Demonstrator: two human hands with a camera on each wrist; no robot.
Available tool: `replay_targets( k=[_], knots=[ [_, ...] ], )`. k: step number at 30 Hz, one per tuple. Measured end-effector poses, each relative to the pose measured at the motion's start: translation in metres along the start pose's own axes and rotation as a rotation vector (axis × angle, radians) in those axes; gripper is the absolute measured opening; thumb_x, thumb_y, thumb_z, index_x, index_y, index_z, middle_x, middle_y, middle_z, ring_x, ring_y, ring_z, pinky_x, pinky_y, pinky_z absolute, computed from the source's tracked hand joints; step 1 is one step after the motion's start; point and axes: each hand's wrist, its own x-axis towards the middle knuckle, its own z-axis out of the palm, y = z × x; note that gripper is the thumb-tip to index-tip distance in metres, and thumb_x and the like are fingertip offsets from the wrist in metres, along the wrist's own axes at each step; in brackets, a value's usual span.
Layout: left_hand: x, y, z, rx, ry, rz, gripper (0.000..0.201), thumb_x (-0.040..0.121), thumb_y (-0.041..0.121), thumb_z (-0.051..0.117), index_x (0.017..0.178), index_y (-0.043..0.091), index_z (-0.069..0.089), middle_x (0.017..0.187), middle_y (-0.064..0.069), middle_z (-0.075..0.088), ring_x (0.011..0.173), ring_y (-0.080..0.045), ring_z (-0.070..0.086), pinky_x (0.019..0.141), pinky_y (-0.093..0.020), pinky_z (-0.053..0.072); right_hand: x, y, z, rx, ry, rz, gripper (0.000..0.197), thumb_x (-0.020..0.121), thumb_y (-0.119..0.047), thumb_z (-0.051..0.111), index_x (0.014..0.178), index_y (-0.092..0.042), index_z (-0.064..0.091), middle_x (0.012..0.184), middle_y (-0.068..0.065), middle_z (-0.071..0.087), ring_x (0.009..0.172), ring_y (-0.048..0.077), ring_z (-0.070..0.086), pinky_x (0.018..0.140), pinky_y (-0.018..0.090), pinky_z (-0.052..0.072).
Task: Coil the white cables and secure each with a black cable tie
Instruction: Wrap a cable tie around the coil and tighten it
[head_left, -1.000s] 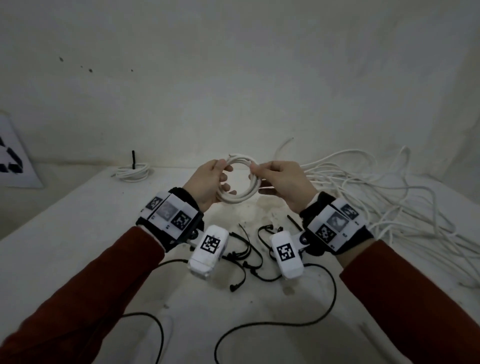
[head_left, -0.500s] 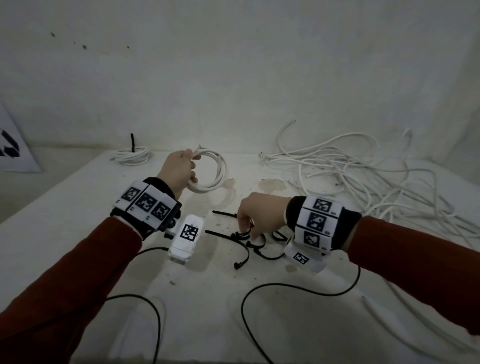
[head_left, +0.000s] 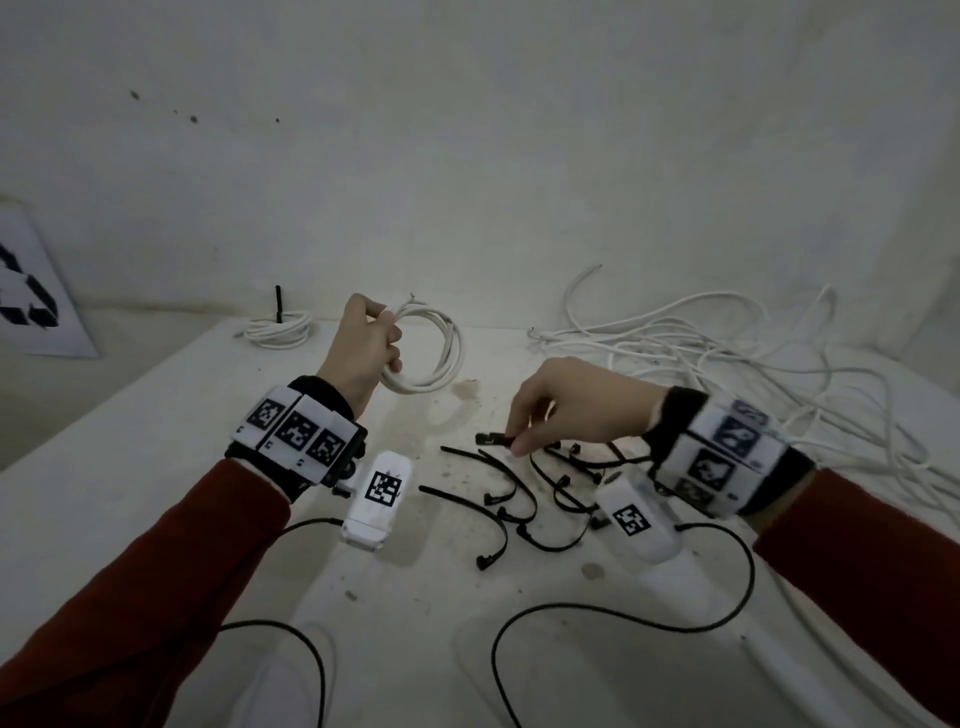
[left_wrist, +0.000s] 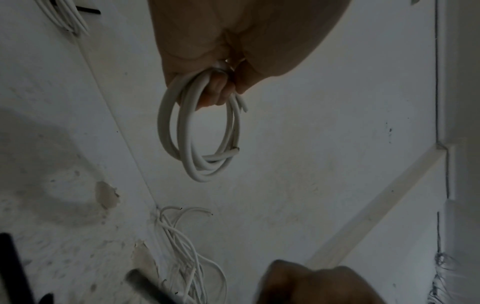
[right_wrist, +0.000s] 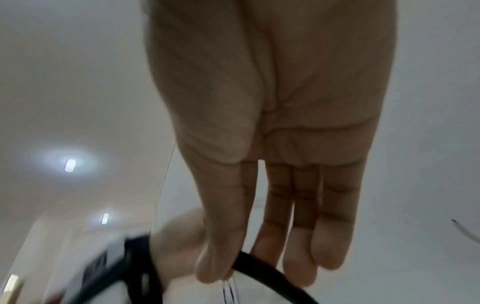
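My left hand (head_left: 366, 345) grips a coiled white cable (head_left: 439, 356) and holds it above the table; the left wrist view shows the coil (left_wrist: 202, 131) hanging from my curled fingers. My right hand (head_left: 556, 410) reaches down into a scatter of black cable ties (head_left: 514, 493) and pinches one black tie (head_left: 493, 439) between thumb and fingertips. In the right wrist view the same black tie (right_wrist: 262, 265) runs under my thumb tip. A tangle of loose white cables (head_left: 727, 364) lies at the right.
A coiled white cable with a black tie (head_left: 278, 327) sits at the table's far left edge near the wall. A printed sheet (head_left: 31, 296) leans at the far left. Black camera leads (head_left: 623, 613) loop across the near table.
The right hand let go of the coil, dropped to the cable ties and has now pinched one. The left hand carried the coil a little leftward and keeps holding it.
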Motion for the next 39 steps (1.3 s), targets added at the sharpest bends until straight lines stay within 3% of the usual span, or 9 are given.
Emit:
replay_targets(
  k=[9, 13, 17, 20, 23, 26, 29, 35, 39],
  knots=[
    [0.002, 0.022, 0.025, -0.044, -0.043, 0.147, 0.021, 0.101, 0.009, 0.036, 0.081, 0.018, 0.037, 0.071, -0.003, 0.040, 0.042, -0.003, 0.033, 0.051, -0.025, 0.035, -0.028, -0.006, -0.047, 0.827, 0.469, -0.232, 0.015, 0.068, -0.010, 0.073, 0.081, -0.003, 0.071, 0.084, 0.026, 0.070, 0.075, 0.029, 0.070, 0.074, 0.033, 0.059],
    [-0.004, 0.036, 0.049, -0.053, -0.055, 0.207, 0.013, 0.101, 0.011, 0.038, 0.089, 0.016, 0.038, 0.074, -0.003, 0.047, 0.041, -0.002, 0.038, 0.049, -0.023, 0.037, -0.009, 0.003, -0.037, 0.704, 0.636, -0.250, 0.009, 0.071, -0.005, 0.078, 0.078, -0.005, 0.072, 0.079, 0.013, 0.074, 0.074, 0.023, 0.069, 0.074, 0.033, 0.058],
    [-0.014, 0.045, 0.069, -0.018, -0.170, 0.304, 0.018, 0.100, 0.012, 0.040, 0.096, 0.020, 0.024, 0.064, 0.007, 0.048, 0.046, -0.006, 0.040, 0.050, -0.021, 0.037, 0.008, 0.015, -0.031, 0.250, 0.862, -0.301, 0.014, 0.068, -0.027, 0.082, 0.077, -0.032, 0.072, 0.086, -0.014, 0.064, 0.084, 0.013, 0.057, 0.071, 0.018, 0.042],
    [-0.016, 0.046, 0.079, 0.004, -0.261, 0.309, 0.024, 0.099, 0.013, 0.041, 0.089, 0.026, 0.023, 0.057, 0.012, 0.045, 0.047, -0.002, 0.040, 0.052, -0.018, 0.037, 0.014, 0.027, -0.032, 0.221, 0.958, -0.307, 0.018, 0.065, -0.037, 0.081, 0.077, -0.042, 0.070, 0.097, -0.014, 0.051, 0.094, 0.017, 0.047, 0.081, 0.014, 0.037],
    [-0.015, 0.043, 0.086, 0.008, -0.309, 0.259, 0.025, 0.099, 0.014, 0.045, 0.090, 0.025, 0.023, 0.056, 0.011, 0.046, 0.050, -0.001, 0.041, 0.054, -0.015, 0.037, 0.014, 0.038, -0.035, 0.227, 0.956, -0.331, 0.013, 0.069, -0.042, 0.074, 0.081, -0.041, 0.067, 0.116, -0.014, 0.052, 0.107, 0.017, 0.049, 0.090, 0.016, 0.038],
    [-0.015, 0.039, 0.092, -0.010, -0.331, 0.188, 0.025, 0.097, 0.014, 0.048, 0.092, 0.026, 0.025, 0.061, 0.005, 0.051, 0.050, -0.002, 0.043, 0.057, -0.019, 0.036, 0.014, 0.045, -0.036, 0.267, 0.910, -0.381, 0.022, 0.074, -0.022, 0.079, 0.074, -0.039, 0.063, 0.125, -0.009, 0.058, 0.112, 0.015, 0.057, 0.093, 0.019, 0.041],
    [-0.015, 0.036, 0.098, -0.014, -0.317, 0.113, 0.020, 0.095, 0.018, 0.051, 0.099, 0.023, 0.032, 0.060, 0.009, 0.060, 0.052, -0.001, 0.045, 0.056, -0.015, 0.037, 0.016, 0.052, -0.033, 0.390, 0.891, -0.413, 0.019, 0.077, -0.005, 0.076, 0.073, -0.021, 0.066, 0.110, -0.002, 0.069, 0.101, 0.012, 0.065, 0.089, 0.024, 0.046],
    [-0.010, 0.028, 0.104, 0.002, -0.384, 0.038, 0.021, 0.096, 0.025, 0.051, 0.099, 0.008, 0.062, 0.073, 0.000, 0.068, 0.054, -0.001, 0.043, 0.055, -0.013, 0.034, 0.023, 0.061, -0.028, 0.460, 0.909, -0.418, 0.012, 0.078, -0.009, 0.072, 0.078, -0.019, 0.068, 0.088, 0.000, 0.072, 0.087, 0.018, 0.068, 0.081, 0.040, 0.053],
    [-0.011, 0.027, 0.104, -0.107, -0.461, -0.028, 0.024, 0.096, 0.016, 0.048, 0.085, 0.007, 0.068, 0.075, -0.006, 0.070, 0.056, -0.008, 0.037, 0.055, -0.017, 0.031, 0.021, 0.064, -0.029, 0.370, 0.919, -0.464, 0.013, 0.076, -0.015, 0.074, 0.078, -0.025, 0.066, 0.082, -0.005, 0.068, 0.078, 0.010, 0.065, 0.072, 0.027, 0.050]
  ],
)
